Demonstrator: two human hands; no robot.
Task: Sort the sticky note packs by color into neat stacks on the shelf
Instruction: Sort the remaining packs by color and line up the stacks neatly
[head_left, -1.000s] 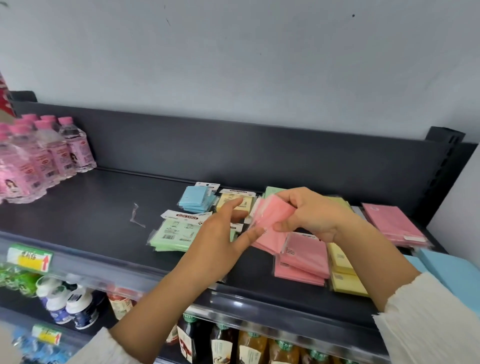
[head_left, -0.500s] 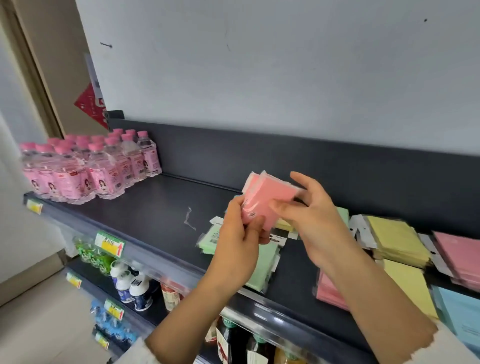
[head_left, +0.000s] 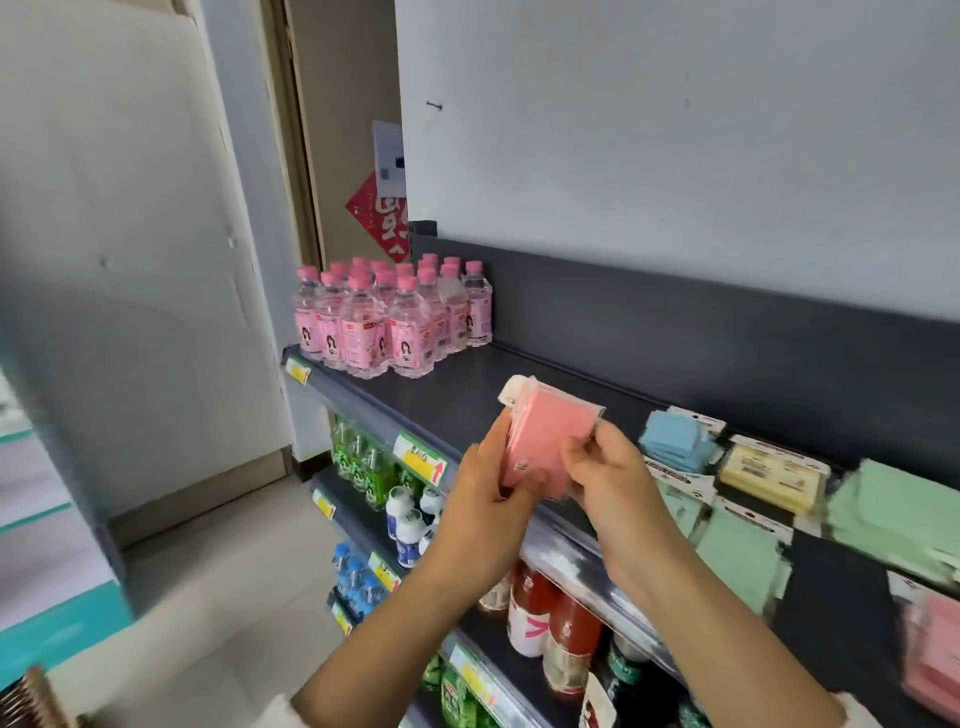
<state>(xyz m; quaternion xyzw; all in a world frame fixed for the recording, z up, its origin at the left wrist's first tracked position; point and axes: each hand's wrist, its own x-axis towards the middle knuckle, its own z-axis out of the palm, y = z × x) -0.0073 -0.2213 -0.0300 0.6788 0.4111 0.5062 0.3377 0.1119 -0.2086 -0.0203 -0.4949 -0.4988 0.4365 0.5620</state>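
Currently: dark matte metal shelf (head_left: 467, 384) with an upright back panel runs from centre left to the right edge; surface flat, smooth, a glossy clear price rail along its front lip. Far left end: cluster of clear plastic water bottles (head_left: 395, 322), cylindrical, pink caps and pink labels, standing upright. Right half: flat square sticky note packs in shiny film with white header cards, edges blurred. Green packs (head_left: 898, 514) lie in a loose heap near the back, a single green pack (head_left: 737, 551) nearer the front. Pink stack (head_left: 935, 654) at the far right, cut off by the frame edge. Left hand (head_left: 483, 499) and right hand (head_left: 608, 478) are both raised above the shelf's front lip, off its surface, fingers curled, gripping a small bundle of pink packs (head_left: 545, 441) between them: left on its lower left edge, right pinching its lower right edge. Bundle tilted, header cards uppermost. Yellow pack (head_left: 774, 473) lies flat near the back panel, blue packs (head_left: 675, 441) stacked unevenly just left of it.
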